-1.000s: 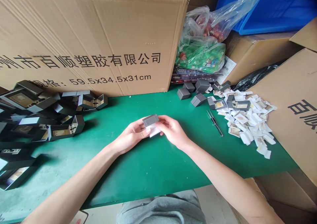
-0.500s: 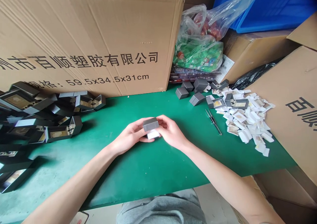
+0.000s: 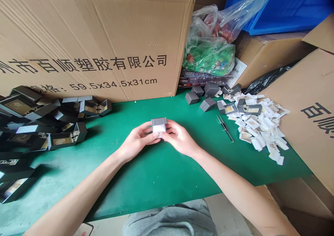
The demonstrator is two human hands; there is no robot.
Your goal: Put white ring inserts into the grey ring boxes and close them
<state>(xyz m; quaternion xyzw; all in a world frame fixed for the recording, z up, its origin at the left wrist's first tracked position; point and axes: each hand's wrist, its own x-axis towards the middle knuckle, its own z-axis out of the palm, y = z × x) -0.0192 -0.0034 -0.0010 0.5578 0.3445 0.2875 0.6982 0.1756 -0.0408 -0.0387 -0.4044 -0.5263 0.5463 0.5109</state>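
Note:
A small grey gift box (image 3: 159, 125) with a white insert showing in its open front is held up over the green mat (image 3: 156, 175). My left hand (image 3: 139, 142) grips it from the left, thumb and fingertips on its lower edge. My right hand (image 3: 179, 138) holds its right side, with the fingertips touching the white insert. Part of the box's underside is hidden by my fingers. To the right of my right hand lie metal tweezers (image 3: 224, 128), not touched by either hand.
Open dark grey boxes (image 3: 65, 140) are heaped at the mat's left. Closed grey boxes (image 3: 198, 95) and a pile of white inserts (image 3: 261, 124) lie at the right. A large cardboard carton (image 3: 91, 37) stands along the back edge, beside a plastic bag of colored items (image 3: 208, 53).
The grey box has turned in my hands, so its white insert now faces up toward me instead of sitting below the grey lid. Both hands have drawn closer around it.

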